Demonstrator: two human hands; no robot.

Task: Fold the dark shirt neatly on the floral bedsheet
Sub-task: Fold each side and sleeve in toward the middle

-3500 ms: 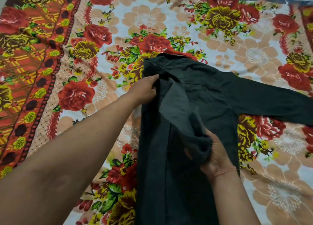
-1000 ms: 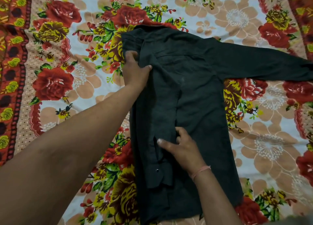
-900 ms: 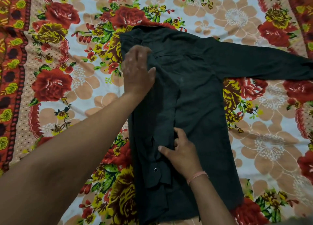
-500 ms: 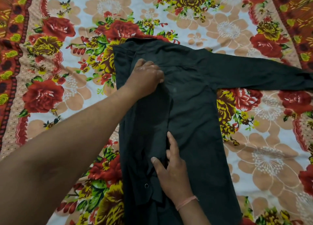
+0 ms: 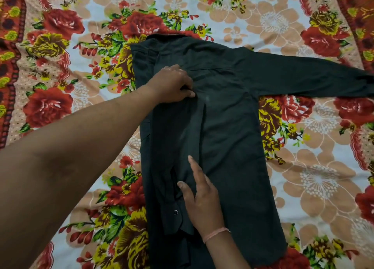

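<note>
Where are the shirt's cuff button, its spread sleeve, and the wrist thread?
cuff button (image 5: 175,212): head view, on the button.
spread sleeve (image 5: 303,76): head view, mid-sleeve.
wrist thread (image 5: 214,234): head view, the strand across the right wrist.

Lighting: soft, even, rather dim; your view carries no glare and only faint shadows. Dark shirt (image 5: 226,139): underexposed, folds barely readable at frame centre. Left forearm (image 5: 66,167): large, soft-focused, lower left. Edges: wide-angle bowing of bedsheet (image 5: 315,179) pattern. Overall sharpness slightly smeared.

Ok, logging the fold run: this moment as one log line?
left hand flat near collar | right hand flat on folded sleeve | dark shirt on bedsheet | other sleeve unfolded
</note>
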